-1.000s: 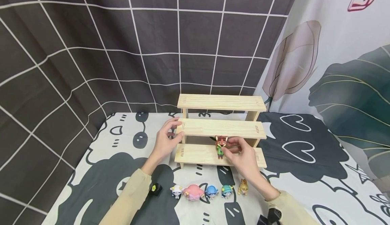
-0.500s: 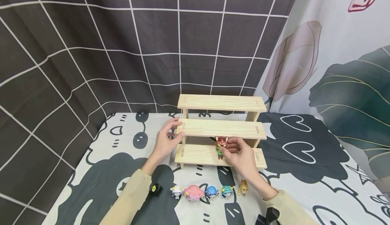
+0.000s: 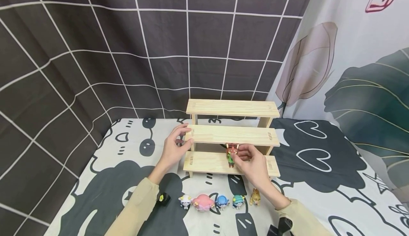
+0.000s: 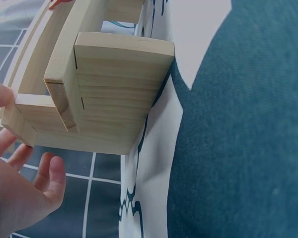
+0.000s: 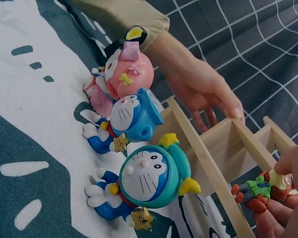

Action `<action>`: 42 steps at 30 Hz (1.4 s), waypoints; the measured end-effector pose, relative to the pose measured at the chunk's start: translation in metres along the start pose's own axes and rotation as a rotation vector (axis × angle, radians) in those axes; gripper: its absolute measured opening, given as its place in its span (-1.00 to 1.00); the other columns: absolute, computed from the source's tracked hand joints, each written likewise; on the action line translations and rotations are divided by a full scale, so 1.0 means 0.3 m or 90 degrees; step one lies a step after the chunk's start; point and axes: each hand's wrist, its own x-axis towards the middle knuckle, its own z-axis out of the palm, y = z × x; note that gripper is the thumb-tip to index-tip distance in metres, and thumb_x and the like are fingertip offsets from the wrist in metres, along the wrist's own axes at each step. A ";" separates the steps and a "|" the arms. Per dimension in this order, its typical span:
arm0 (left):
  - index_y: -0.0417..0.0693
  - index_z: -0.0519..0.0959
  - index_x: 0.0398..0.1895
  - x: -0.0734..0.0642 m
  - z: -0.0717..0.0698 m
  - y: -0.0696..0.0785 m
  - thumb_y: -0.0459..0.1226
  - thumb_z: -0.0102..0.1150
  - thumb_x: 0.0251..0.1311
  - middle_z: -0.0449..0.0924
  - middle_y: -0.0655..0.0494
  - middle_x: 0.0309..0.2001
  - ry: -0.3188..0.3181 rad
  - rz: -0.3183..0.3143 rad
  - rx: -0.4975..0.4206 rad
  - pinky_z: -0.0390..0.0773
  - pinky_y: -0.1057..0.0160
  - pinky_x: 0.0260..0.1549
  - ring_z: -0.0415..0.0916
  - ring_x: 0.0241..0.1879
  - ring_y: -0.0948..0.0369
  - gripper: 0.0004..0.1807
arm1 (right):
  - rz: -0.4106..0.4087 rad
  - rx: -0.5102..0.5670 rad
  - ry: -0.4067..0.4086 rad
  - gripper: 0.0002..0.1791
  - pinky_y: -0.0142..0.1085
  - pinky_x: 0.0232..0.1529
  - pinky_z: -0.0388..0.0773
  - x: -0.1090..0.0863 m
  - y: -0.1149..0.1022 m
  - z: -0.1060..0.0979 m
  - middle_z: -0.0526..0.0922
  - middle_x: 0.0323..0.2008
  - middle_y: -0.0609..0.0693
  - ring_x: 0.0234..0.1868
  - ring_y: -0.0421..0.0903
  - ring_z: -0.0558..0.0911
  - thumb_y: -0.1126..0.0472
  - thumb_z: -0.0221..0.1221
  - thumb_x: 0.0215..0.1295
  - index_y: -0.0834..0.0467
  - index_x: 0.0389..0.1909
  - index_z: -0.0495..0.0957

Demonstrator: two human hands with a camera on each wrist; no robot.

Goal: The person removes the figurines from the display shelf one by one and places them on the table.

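Note:
A three-tier wooden display shelf [image 3: 220, 133] stands on the patterned cloth. My left hand [image 3: 173, 148] holds the left end of its middle tier, thumb on the front edge and fingers behind; the left wrist view shows the hand [image 4: 25, 186] at the wooden end. Over the lowest tier, my right hand [image 3: 256, 163] pinches a small fox figurine [image 3: 230, 154] in green clothes, keeping it upright. In the right wrist view, thumb and fingers hold the fox figurine [image 5: 260, 191] by its head and side. Whether its feet touch the board cannot be told.
In front of the shelf stands a row of figurines: a white one [image 3: 185, 201], a pink one [image 3: 203, 202], a blue one [image 3: 222, 201], a teal-hatted one [image 3: 238, 201] and a tan one [image 3: 255, 196]. A dark grid curtain [image 3: 207, 69] hangs behind.
The fox figurine's head has tipped slightly forward since one second ago. Both hands stay almost in the same place, still holding the shelf and the figurine.

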 end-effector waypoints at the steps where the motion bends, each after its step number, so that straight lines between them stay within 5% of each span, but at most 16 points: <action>1: -0.46 0.55 0.01 0.000 0.000 0.000 -0.57 0.28 0.12 0.43 -0.35 0.25 0.000 0.000 0.000 0.57 0.19 -0.20 0.50 0.00 -0.18 -0.66 | 0.002 -0.001 0.001 -0.71 -0.44 -0.27 0.60 0.000 -0.001 0.000 0.69 -0.36 0.05 -0.32 -0.08 0.68 0.37 0.40 0.13 0.33 -0.16 0.56; 12: -0.46 0.55 0.01 -0.002 0.002 -0.002 -0.57 0.28 0.12 0.43 -0.35 0.25 -0.001 -0.003 -0.001 0.58 0.07 -0.19 0.50 0.00 -0.18 -0.66 | 0.015 0.000 0.000 -0.73 -0.44 -0.26 0.60 -0.005 -0.006 -0.002 0.69 -0.36 0.04 -0.32 -0.08 0.68 0.39 0.38 0.14 0.31 -0.16 0.55; 33: -0.45 0.55 0.01 -0.004 0.003 -0.003 -0.56 0.28 0.12 0.42 -0.35 0.26 0.003 -0.012 -0.001 0.57 0.14 -0.19 0.49 0.00 -0.17 -0.65 | 0.039 -0.017 -0.005 -0.74 -0.43 -0.28 0.60 -0.019 -0.018 -0.028 0.68 -0.37 0.04 -0.33 -0.09 0.66 0.42 0.39 0.12 0.28 -0.19 0.56; 42: -0.46 0.54 0.02 -0.001 0.006 -0.003 -0.57 0.27 0.13 0.41 -0.37 0.26 0.006 -0.009 -0.011 0.56 -0.17 -0.15 0.48 0.01 -0.22 -0.65 | 0.038 -0.015 -0.001 -0.74 -0.47 -0.29 0.58 -0.032 -0.018 -0.054 0.67 -0.37 0.05 -0.32 -0.11 0.65 0.42 0.39 0.11 0.29 -0.19 0.56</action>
